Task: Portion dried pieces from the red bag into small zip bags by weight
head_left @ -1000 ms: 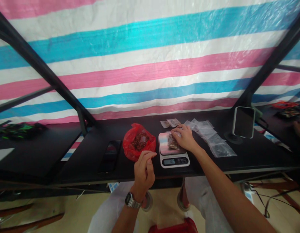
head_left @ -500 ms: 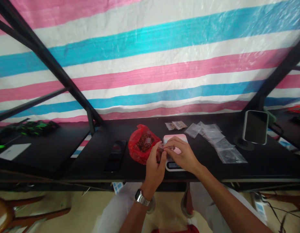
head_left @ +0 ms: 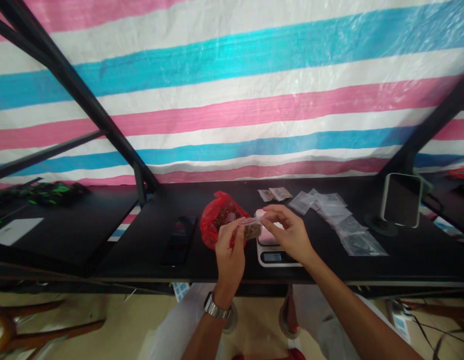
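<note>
Between my hands hangs a small clear zip bag (head_left: 253, 230) with brownish bits in its lower part. My left hand (head_left: 231, 247) pinches the top left corner, and my right hand (head_left: 288, 231) pinches the top right, so the mouth strip is stretched between them. Just behind my left hand lies an open red plastic bag (head_left: 209, 220) of dark reddish-brown pieces, with a small clear cup (head_left: 231, 217) in it. A white kitchen scale (head_left: 260, 258) sits under my right hand; its display is lit, the digits too blurred to read surely.
Two filled small bags (head_left: 280, 193) lie at the back. Several flat clear zip bags (head_left: 335, 212) spread to the right, near a tablet-like device on a stand (head_left: 402, 200). A black phone (head_left: 179, 240) lies at left. A striped sheet (head_left: 254, 110) hangs behind the table.
My hands have drawn apart, my left moving a little left, and the zip bag's top is now stretched out between them. More of the scale's display shows.
</note>
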The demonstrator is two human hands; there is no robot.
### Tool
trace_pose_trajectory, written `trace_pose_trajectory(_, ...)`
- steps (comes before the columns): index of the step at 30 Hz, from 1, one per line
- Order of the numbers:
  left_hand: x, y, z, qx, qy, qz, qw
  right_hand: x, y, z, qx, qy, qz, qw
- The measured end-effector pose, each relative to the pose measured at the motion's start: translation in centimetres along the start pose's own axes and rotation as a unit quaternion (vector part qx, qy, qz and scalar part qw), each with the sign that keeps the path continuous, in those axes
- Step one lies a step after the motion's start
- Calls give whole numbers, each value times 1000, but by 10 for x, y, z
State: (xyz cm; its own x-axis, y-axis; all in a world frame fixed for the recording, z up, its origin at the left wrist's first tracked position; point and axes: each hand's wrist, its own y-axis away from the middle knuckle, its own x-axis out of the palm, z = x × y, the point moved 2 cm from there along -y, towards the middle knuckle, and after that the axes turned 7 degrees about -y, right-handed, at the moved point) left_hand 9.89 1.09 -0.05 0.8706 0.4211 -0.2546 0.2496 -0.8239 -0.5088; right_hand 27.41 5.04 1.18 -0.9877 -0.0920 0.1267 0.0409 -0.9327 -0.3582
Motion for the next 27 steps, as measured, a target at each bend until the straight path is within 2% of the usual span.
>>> trace_pose_trajectory(3, 1, -1, -1, 1, 6, 10, 1000, 0, -1, -1, 32, -28, -4, 999)
trace_pose_trajectory(6, 3, -1, 0, -32, 50, 13, 998, 2, -2, -3, 71, -32, 12, 997)
trace_pose_trajectory(9, 4, -2, 2, -67, 80, 7, 995, 3, -2, -3, 81, -13, 38, 996)
trace_pose_trajectory(16, 6, -1, 1, -89, 99, 20, 991, 4, -1, 2, 5, 46, 42, 998)
trace_pose_trajectory(22, 4, 3, 7, -105, 95, 31, 989, 8, 2, 3, -26, 99, 68, 992)
trace_pose_trajectory(27, 3, 4, 8, -99, 99, 34, 990, 14, 4, 8, -74, 100, 59, 990)
